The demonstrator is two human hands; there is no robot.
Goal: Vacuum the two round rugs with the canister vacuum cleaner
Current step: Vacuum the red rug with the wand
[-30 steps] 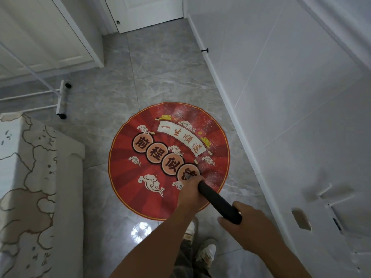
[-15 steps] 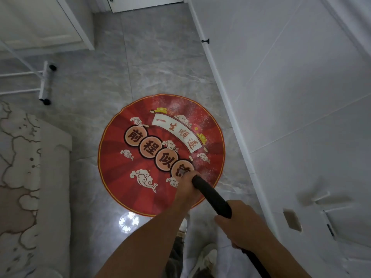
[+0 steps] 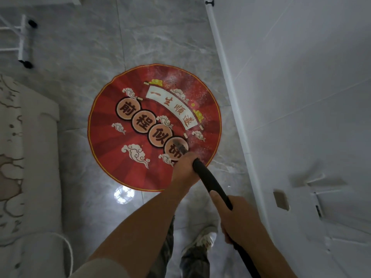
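Wand (image 3: 210,181) is gripped by left hand (image 3: 184,171) and right hand (image 3: 239,217), nozzle (image 3: 180,147) near rug (image 3: 124,157) edge; thin rug could be sucked up and bunched

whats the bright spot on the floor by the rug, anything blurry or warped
Head view: the spot is likely a lamp's reflection glaring off the glossy floor beside the red rug; head view, the baseboard bows slightly from the wide lens; the tip of the vacuum wand looks blurred.
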